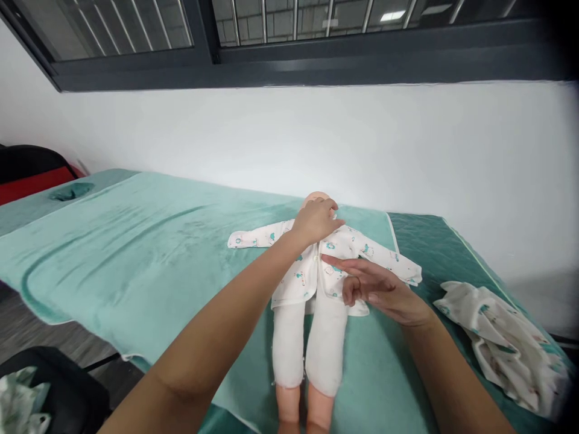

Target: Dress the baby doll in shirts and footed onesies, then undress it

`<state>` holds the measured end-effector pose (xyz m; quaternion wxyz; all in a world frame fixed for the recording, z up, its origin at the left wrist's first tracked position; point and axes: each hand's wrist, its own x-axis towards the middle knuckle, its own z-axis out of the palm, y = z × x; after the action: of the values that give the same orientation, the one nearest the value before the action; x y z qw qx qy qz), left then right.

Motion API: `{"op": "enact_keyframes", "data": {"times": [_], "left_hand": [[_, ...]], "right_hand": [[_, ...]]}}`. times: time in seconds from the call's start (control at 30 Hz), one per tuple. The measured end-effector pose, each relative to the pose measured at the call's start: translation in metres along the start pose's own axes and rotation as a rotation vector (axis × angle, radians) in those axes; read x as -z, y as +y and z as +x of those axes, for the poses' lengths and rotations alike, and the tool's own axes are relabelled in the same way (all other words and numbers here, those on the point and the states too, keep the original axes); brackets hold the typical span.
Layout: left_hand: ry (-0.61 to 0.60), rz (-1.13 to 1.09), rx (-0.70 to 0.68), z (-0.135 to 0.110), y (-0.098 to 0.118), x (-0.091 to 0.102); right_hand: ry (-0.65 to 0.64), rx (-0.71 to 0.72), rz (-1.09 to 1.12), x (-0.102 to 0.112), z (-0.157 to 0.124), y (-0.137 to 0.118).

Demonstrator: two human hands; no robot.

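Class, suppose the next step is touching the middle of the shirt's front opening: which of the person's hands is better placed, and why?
Probably the right hand: its outstretched fingers reach toward the front opening of the shirt. The left hand is higher up, by the doll's head.

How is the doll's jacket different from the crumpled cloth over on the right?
The jacket is on the doll, while the cloth lies by itself. The jacket's sleeves stretch out to both sides, but the cloth is bunched up. The right hand is at the jacket's front; no hand touches the cloth. Both are white with little coloured patterns.
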<state>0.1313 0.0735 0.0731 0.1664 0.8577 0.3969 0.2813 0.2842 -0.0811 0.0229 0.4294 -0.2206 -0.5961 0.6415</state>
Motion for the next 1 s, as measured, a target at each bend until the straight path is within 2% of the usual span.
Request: {"op": "enact_keyframes", "data": {"times": [0.1, 0.23, 0.33, 0.43, 0.5, 0.6, 0.7, 0.77, 0.83, 0.93, 1.0], "left_hand": [[0.038, -0.054, -0.008, 0.002, -0.008, -0.006], [0.229, -0.141, 0.023, -0.008, -0.014, -0.002], [0.370, -0.231, 0.008, -0.038, -0.017, 0.010], [0.445, -0.287, 0.086, -0.093, -0.025, 0.019], [0.441, -0.273, 0.179, -0.139, -0.034, 0.020], [0.306, -0.282, 0.283, -0.202, -0.046, 0.016], [0.164, -0.289, 0.282, -0.243, -0.048, 0.012], [0.112, -0.260, 0.260, -0.254, -0.044, 0.011], [0.090, -0.195, 0.242, -0.256, -0.039, 0.011], [0.074, -0.078, 0.240, -0.250, -0.035, 0.010], [0.060, -0.009, 0.259, -0.244, -0.033, 0.009]], "right_hand": [[0.037, 0.002, -0.018, 0.005, -0.003, 0.001], [0.259, 0.080, -0.056, 0.017, -0.008, 0.002], [0.356, 0.109, -0.074, 0.026, -0.010, 0.005], [0.390, 0.088, -0.107, 0.029, -0.010, 0.009], [0.412, 0.063, -0.133, 0.025, -0.011, 0.013], [0.477, 0.045, -0.164, 0.012, -0.022, 0.024], [0.549, 0.050, -0.165, -0.007, -0.044, 0.038], [0.595, 0.040, -0.184, -0.023, -0.058, 0.047], [0.696, 0.039, -0.268, -0.038, -0.067, 0.055], [0.923, 0.058, -0.512, -0.053, -0.066, 0.064], [0.988, 0.038, -0.694, -0.057, -0.061, 0.068]]}}
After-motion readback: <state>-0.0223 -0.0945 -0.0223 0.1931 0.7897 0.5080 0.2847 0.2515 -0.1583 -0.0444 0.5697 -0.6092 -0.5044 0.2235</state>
